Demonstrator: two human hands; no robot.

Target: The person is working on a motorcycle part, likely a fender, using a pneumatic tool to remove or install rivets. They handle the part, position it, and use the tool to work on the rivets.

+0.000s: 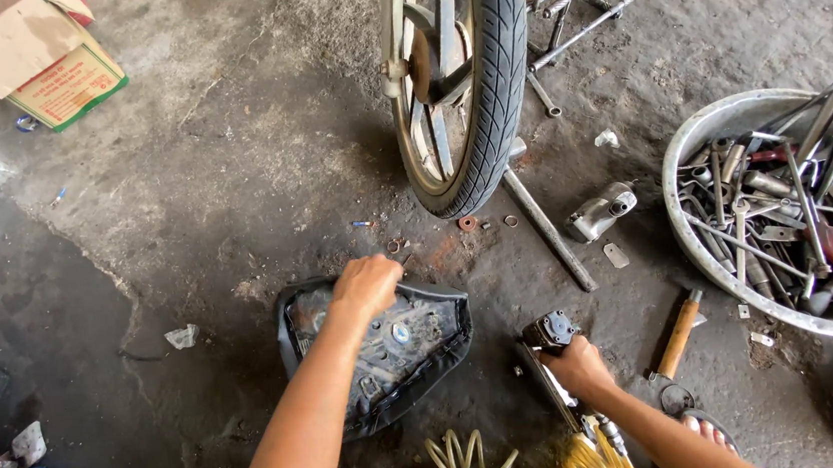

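A motorcycle wheel (458,80) stands on the concrete. Right of it sits a metal basin (704,129) of tools; a hammer (680,338) lies lower right, a cardboard box (24,52) far left.

Seat (377,353) lying on floor (181,184) before wheel (453,80); air tool (551,338) sitting right of seat; tool basin (690,140) resting at floor's right edge.

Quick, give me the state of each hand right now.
Left hand: closed, resting on the rim of the upturned black seat; a firm grip cannot be told.
Right hand: closed around the air impact wrench.
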